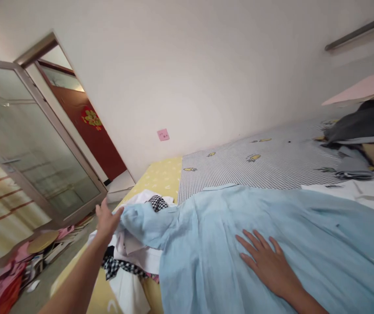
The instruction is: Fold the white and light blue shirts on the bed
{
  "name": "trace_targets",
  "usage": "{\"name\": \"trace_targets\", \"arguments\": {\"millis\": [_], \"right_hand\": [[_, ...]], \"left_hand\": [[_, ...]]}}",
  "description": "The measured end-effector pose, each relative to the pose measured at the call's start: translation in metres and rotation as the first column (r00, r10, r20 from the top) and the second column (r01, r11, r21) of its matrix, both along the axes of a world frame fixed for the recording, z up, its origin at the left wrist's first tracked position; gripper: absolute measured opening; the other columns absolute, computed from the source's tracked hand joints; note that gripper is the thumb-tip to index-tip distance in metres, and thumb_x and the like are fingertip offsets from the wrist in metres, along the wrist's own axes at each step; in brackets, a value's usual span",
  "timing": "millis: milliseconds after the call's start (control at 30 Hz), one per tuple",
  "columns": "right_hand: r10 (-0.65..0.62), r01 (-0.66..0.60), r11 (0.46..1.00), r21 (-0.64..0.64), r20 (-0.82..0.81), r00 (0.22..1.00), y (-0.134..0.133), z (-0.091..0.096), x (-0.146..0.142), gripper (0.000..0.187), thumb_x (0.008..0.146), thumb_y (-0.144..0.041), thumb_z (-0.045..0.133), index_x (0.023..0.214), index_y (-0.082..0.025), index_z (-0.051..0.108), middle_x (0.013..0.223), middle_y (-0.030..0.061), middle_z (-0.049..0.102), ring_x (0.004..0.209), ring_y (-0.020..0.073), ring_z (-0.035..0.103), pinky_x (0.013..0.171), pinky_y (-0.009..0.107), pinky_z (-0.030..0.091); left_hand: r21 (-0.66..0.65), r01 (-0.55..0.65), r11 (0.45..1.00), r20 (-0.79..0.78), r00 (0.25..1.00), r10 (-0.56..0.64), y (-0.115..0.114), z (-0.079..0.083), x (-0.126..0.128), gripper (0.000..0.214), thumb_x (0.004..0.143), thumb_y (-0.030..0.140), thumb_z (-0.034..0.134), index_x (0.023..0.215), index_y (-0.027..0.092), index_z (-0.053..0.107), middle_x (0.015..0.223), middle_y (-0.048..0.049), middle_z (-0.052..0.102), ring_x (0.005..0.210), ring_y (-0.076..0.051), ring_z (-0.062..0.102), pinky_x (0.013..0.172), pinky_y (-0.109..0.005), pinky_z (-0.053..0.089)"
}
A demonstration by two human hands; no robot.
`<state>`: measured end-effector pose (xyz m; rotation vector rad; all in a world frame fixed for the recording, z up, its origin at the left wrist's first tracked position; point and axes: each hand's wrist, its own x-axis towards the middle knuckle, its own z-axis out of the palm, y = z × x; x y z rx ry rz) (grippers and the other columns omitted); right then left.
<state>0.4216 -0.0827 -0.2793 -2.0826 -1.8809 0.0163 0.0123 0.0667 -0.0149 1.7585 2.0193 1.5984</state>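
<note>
A light blue shirt (206, 244) lies spread across the bed, its collar toward the wall and its sleeves out to both sides. Flat on the middle of its body rests my right hand (268, 266), open with fingers apart. My left hand (107, 219) is at the cuff end of the left-side sleeve (149, 224), fingers stretched and the thumb by the fabric. Whether it presses on the cuff I cannot tell. Beneath that sleeve is a heap of white and black-and-white checked clothes (129, 261).
The bed has a checked sheet (219, 170) with a yellow border (163, 172). Folded dark clothes (363, 126) are stacked at the right, beside a white garment (370, 194). Pink and red items (13, 274) lie on the floor at left, near a glass door (39, 144).
</note>
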Motion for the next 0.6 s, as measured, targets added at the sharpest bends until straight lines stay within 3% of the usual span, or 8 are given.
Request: {"name": "trace_targets", "arguments": {"millis": [67, 133, 200, 267, 300, 433, 500, 600], "right_hand": [[-0.006, 0.006, 1.0, 0.015, -0.005, 1.0, 0.0, 0.001, 0.0, 0.054, 0.097, -0.06, 0.035, 0.147, -0.043, 0.048, 0.158, -0.0012, 0.043, 0.149, 0.0321, 0.034, 0.12, 0.064, 0.022], [-0.01, 0.01, 1.0, 0.011, -0.004, 1.0, -0.001, 0.002, 0.0, 0.053, 0.098, -0.06, 0.035, 0.147, -0.044, 0.049, 0.159, -0.0016, 0.043, 0.149, 0.0322, 0.034, 0.12, 0.064, 0.022], [-0.007, 0.007, 1.0, -0.018, 0.007, 1.0, -0.002, 0.004, 0.0, 0.053, 0.098, -0.059, 0.033, 0.147, -0.044, 0.047, 0.16, -0.0029, 0.041, 0.15, 0.0315, 0.032, 0.12, 0.064, 0.022], [-0.002, 0.003, 0.999, -0.053, 0.025, 1.0, -0.003, 0.006, 0.0, 0.054, 0.099, -0.059, 0.032, 0.149, -0.044, 0.045, 0.161, -0.0047, 0.038, 0.151, 0.0307, 0.031, 0.121, 0.063, 0.022], [-0.002, 0.004, 0.998, -0.064, 0.034, 0.999, -0.003, 0.006, 0.0, 0.054, 0.099, -0.059, 0.032, 0.149, -0.045, 0.044, 0.161, -0.0054, 0.037, 0.151, 0.0305, 0.03, 0.121, 0.063, 0.022], [-0.012, 0.016, 0.997, -0.072, 0.057, 0.998, -0.004, 0.004, 0.002, 0.054, 0.099, -0.059, 0.032, 0.149, -0.045, 0.044, 0.161, -0.0061, 0.037, 0.151, 0.031, 0.029, 0.121, 0.063, 0.022], [-0.013, 0.017, 0.997, -0.072, 0.062, 0.998, -0.004, 0.004, 0.002, 0.054, 0.099, -0.059, 0.032, 0.149, -0.045, 0.044, 0.161, -0.006, 0.037, 0.151, 0.0308, 0.029, 0.121, 0.063, 0.022], [-0.008, 0.017, 0.995, -0.096, 0.089, 0.996, -0.005, 0.007, 0.002, 0.054, 0.099, -0.059, 0.029, 0.15, -0.045, 0.042, 0.162, -0.006, 0.035, 0.152, 0.0292, 0.028, 0.121, 0.061, 0.021]], "left_hand": [[0.062, -0.017, 0.998, -0.16, 0.987, 0.027, -0.022, -0.023, 0.034, 0.053, 0.087, 0.018, 0.053, 0.139, 0.013, 0.051, 0.166, -0.0204, 0.022, 0.155, -0.033, 0.019, 0.124, -0.063, 0.004], [0.09, 0.086, 0.992, -0.332, 0.942, -0.052, -0.048, -0.061, 0.07, 0.046, 0.092, 0.014, 0.044, 0.134, 0.02, 0.059, 0.164, -0.0127, 0.032, 0.154, -0.026, 0.024, 0.127, -0.053, 0.003], [0.053, 0.317, 0.947, -0.69, 0.698, -0.195, -0.068, -0.106, 0.097, 0.057, 0.091, 0.005, 0.034, 0.138, 0.029, 0.058, 0.163, -0.0076, 0.038, 0.153, -0.027, 0.029, 0.126, -0.06, 0.006], [-0.098, 0.42, 0.902, -0.821, 0.479, -0.312, -0.074, -0.151, 0.109, 0.063, 0.094, 0.008, 0.037, 0.151, 0.034, 0.042, 0.165, -0.0053, 0.034, 0.152, -0.026, 0.03, 0.126, -0.059, 0.015], [-0.167, 0.405, 0.899, -0.827, 0.439, -0.351, -0.072, -0.17, 0.109, 0.061, 0.096, 0.013, 0.039, 0.153, 0.034, 0.038, 0.164, -0.0064, 0.035, 0.151, -0.026, 0.033, 0.125, -0.059, 0.02], [-0.404, 0.233, 0.885, -0.736, 0.492, -0.466, -0.037, -0.217, 0.076, 0.049, 0.098, 0.034, 0.047, 0.148, 0.032, 0.047, 0.155, -0.0078, 0.049, 0.144, -0.028, 0.045, 0.118, -0.056, 0.036], [-0.454, 0.198, 0.869, -0.686, 0.545, -0.483, -0.02, -0.224, 0.061, 0.049, 0.098, 0.035, 0.048, 0.147, 0.033, 0.048, 0.157, -0.0042, 0.046, 0.147, -0.025, 0.041, 0.119, -0.053, 0.036], [-0.484, 0.266, 0.834, -0.554, 0.644, -0.527, -0.009, -0.22, 0.057, 0.048, 0.096, 0.032, 0.051, 0.144, 0.034, 0.051, 0.159, -0.003, 0.045, 0.15, -0.026, 0.035, 0.121, -0.055, 0.032]]}}
